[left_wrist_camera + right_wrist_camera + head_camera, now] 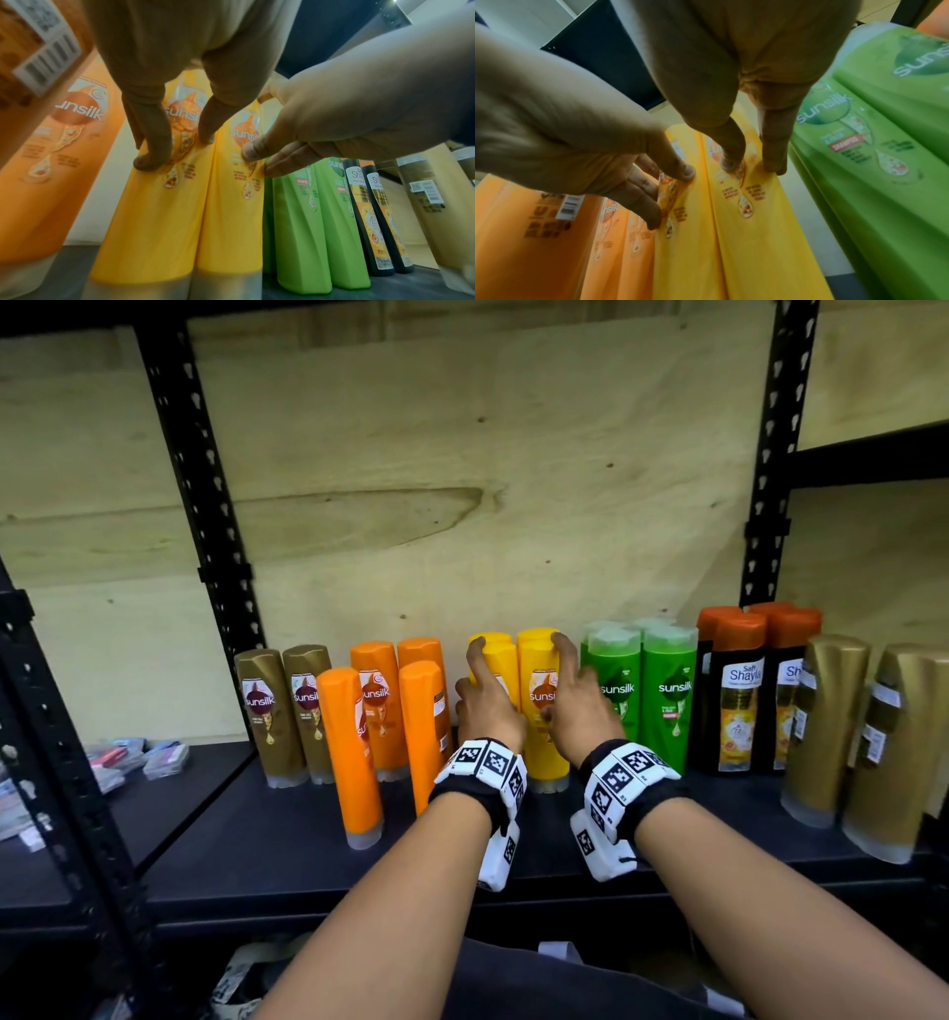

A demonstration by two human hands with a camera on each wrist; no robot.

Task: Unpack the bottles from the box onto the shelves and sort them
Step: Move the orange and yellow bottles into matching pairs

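We see dark shelf [513, 839] on black slotted uprights, plywood behind. Standing on it in row, left to right: brown bottles [285, 716], orange bottles [380, 711], yellow bottles [539, 706], green bottles [642, 695], black bottles with orange caps [739, 695], gold bottles [868, 742] nearest us at right. Far left, on neighbouring shelf, we note small flat packets [138, 760].
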